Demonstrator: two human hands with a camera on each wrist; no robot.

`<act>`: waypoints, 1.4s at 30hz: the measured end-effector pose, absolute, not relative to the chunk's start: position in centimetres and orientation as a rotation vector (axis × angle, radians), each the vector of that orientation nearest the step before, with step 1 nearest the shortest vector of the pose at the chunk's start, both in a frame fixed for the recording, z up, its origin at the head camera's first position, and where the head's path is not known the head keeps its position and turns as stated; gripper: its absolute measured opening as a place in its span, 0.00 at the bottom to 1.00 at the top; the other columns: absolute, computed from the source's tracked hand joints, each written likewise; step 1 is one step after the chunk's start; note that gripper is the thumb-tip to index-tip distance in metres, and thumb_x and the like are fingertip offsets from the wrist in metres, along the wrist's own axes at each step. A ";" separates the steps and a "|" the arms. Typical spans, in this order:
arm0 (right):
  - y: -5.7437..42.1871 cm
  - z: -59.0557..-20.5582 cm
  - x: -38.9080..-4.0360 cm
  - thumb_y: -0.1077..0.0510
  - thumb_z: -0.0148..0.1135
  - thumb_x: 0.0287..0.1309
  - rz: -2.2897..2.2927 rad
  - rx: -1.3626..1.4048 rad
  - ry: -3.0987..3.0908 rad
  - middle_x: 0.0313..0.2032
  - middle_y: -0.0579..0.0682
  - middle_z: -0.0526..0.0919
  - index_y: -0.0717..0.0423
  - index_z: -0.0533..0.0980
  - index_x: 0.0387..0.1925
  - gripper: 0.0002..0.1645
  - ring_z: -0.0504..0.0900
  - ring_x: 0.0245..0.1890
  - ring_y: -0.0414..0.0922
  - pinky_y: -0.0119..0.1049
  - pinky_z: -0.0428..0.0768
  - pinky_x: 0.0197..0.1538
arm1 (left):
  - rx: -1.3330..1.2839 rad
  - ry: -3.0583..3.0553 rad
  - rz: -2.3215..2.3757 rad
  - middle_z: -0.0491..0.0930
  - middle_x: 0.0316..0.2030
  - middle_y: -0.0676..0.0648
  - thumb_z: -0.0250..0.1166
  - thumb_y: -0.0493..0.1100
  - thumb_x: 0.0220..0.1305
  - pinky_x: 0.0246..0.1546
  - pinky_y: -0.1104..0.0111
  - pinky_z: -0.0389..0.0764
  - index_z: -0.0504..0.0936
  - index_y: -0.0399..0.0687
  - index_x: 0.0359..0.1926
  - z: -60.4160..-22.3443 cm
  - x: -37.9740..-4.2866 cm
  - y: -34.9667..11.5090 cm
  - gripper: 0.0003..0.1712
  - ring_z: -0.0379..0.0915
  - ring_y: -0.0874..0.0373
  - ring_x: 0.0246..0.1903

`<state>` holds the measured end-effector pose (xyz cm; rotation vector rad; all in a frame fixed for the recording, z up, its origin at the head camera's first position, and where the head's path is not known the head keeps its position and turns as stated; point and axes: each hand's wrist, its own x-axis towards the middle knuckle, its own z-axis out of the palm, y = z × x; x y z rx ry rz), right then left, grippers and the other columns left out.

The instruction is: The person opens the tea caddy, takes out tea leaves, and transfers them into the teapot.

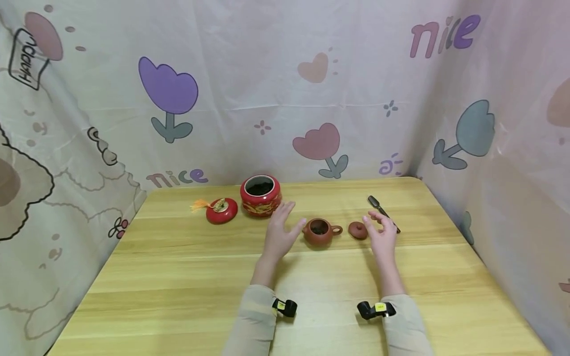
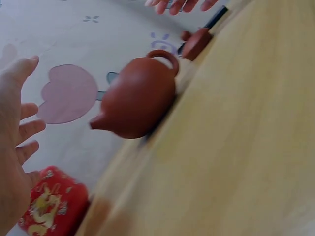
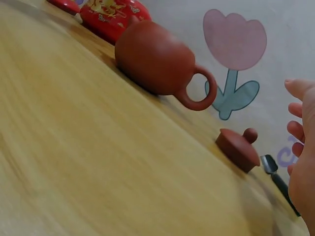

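Note:
A small brown clay teapot (image 1: 318, 239) stands lidless on the table, dark tea leaves (image 1: 319, 230) inside it. Its spout points left and its handle right. Beside the spout my left hand (image 1: 279, 234) hovers with fingers spread, holding nothing. My right hand (image 1: 383, 237) is held by the teapot lid (image 1: 357, 230), thumb and fingers apart, nothing between them. In the right wrist view the lid (image 3: 238, 150) lies knob up on the wood. Behind the right hand lies a dark tea scoop (image 1: 375, 201), partly hidden by that hand.
A red tea jar (image 1: 261, 198) with gold decoration stands open behind the left hand, dark leaves inside. Left of it lies its red lid (image 1: 221, 211) with an orange tassel (image 1: 200, 204). A printed curtain (image 1: 249, 89) surrounds the wooden table (image 1: 178, 296) at the back and sides.

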<state>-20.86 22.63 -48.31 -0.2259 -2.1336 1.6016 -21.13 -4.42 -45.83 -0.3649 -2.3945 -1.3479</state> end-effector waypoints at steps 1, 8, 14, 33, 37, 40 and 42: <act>22.6 -48.4 -20.9 0.51 0.63 0.63 1.596 -0.221 -2.141 0.49 0.55 0.75 0.62 0.78 0.53 0.23 0.63 0.52 0.42 0.31 0.61 0.48 | -0.373 -2.394 -1.364 0.71 0.67 0.46 0.67 0.56 0.61 0.72 0.48 0.57 0.72 0.51 0.67 -46.1 -21.2 -4.2 0.35 0.55 0.46 0.73; 22.4 -49.0 -21.3 0.56 0.66 0.59 1.563 -0.221 -2.204 0.51 0.59 0.76 0.63 0.77 0.51 0.21 0.63 0.55 0.49 0.45 0.60 0.60 | -0.457 -2.450 -1.432 0.69 0.68 0.44 0.67 0.58 0.60 0.71 0.42 0.55 0.71 0.48 0.68 -48.0 -21.4 -3.0 0.38 0.51 0.45 0.74; 22.4 -49.4 -21.2 0.56 0.68 0.57 1.508 -0.253 -2.293 0.52 0.62 0.74 0.64 0.77 0.51 0.22 0.60 0.62 0.57 0.54 0.56 0.66 | -0.517 -2.527 -1.421 0.67 0.70 0.42 0.68 0.59 0.59 0.72 0.40 0.51 0.68 0.44 0.69 -48.7 -21.3 -2.5 0.43 0.47 0.43 0.76; 22.4 -49.6 -21.3 0.56 0.64 0.61 1.331 -0.298 -2.514 0.55 0.65 0.72 0.64 0.79 0.48 0.19 0.60 0.59 0.60 0.55 0.59 0.61 | -0.530 -2.888 -0.922 0.59 0.74 0.45 0.60 0.71 0.59 0.74 0.42 0.48 0.62 0.47 0.73 -48.2 -21.3 -2.0 0.50 0.39 0.45 0.77; 22.3 -49.7 -21.3 0.56 0.65 0.61 1.322 -0.300 -2.503 0.55 0.64 0.73 0.64 0.80 0.47 0.17 0.61 0.58 0.60 0.54 0.60 0.60 | -0.523 -2.924 -0.822 0.58 0.74 0.45 0.57 0.73 0.60 0.73 0.42 0.48 0.60 0.48 0.74 -47.9 -21.2 -2.0 0.50 0.38 0.46 0.78; 22.3 -49.7 -21.3 0.57 0.65 0.60 1.306 -0.295 -2.500 0.55 0.64 0.74 0.64 0.80 0.47 0.17 0.61 0.58 0.60 0.54 0.60 0.60 | -0.521 -2.946 -0.762 0.56 0.75 0.45 0.55 0.73 0.60 0.74 0.42 0.47 0.58 0.48 0.74 -47.7 -21.1 -2.0 0.51 0.37 0.47 0.78; 22.3 -49.6 -21.3 0.56 0.65 0.60 1.298 -0.293 -2.499 0.54 0.64 0.74 0.64 0.80 0.46 0.17 0.62 0.58 0.60 0.54 0.60 0.60 | -0.520 -2.956 -0.728 0.55 0.75 0.46 0.54 0.74 0.61 0.74 0.42 0.46 0.57 0.48 0.75 -47.6 -21.0 -1.9 0.51 0.37 0.47 0.78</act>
